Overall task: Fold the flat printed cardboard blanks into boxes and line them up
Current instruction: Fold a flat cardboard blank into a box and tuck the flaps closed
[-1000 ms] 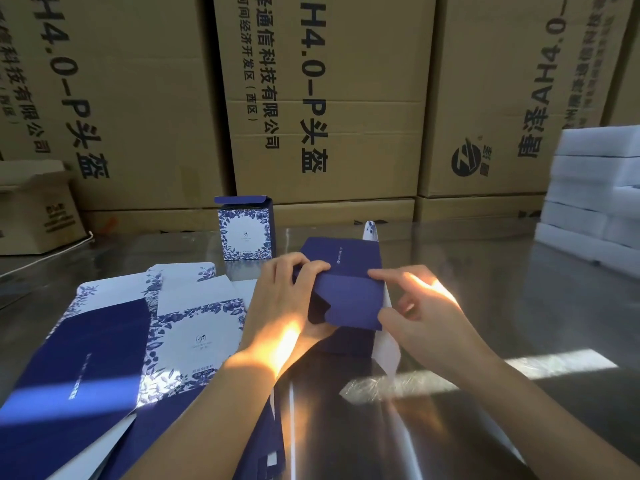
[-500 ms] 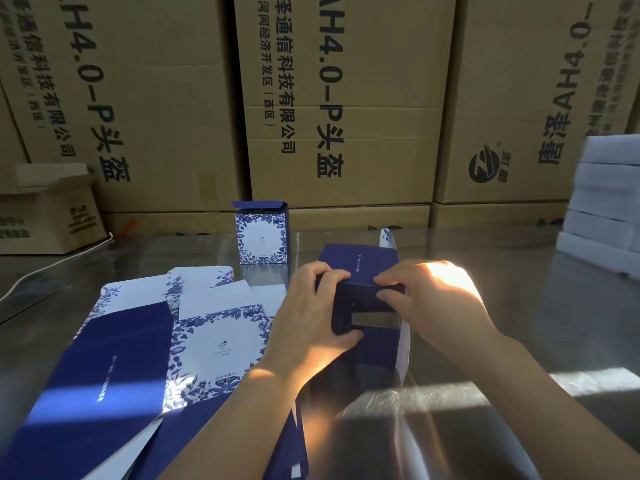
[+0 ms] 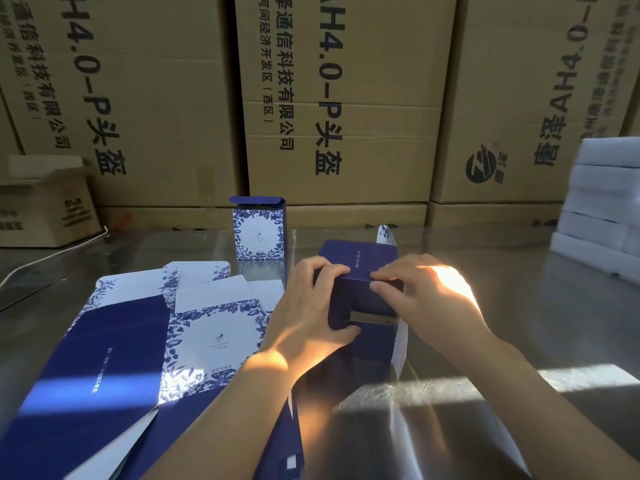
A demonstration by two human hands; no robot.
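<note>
A half-folded navy box (image 3: 358,259) lies on its side on the shiny table, its near end partly open with a gap showing. My left hand (image 3: 311,306) grips its left side, thumb under the near flap. My right hand (image 3: 415,296) presses fingertips on the box's top near edge. A white flap (image 3: 385,234) sticks up behind the box. One finished box (image 3: 258,232) with a blue floral front stands upright farther back, lid flap raised. A pile of flat printed blanks (image 3: 138,344) lies at the left.
Large brown cartons (image 3: 346,98) form a wall behind the metal table (image 3: 519,323). A stack of white foam blocks (image 3: 602,202) stands at the right. A small open carton (image 3: 45,202) and a white cable (image 3: 52,254) are at the far left.
The blank went from half flat in my hands to a squared-up box. My right hand moved onto its top near edge; my left thumb tucked under the near flap.
</note>
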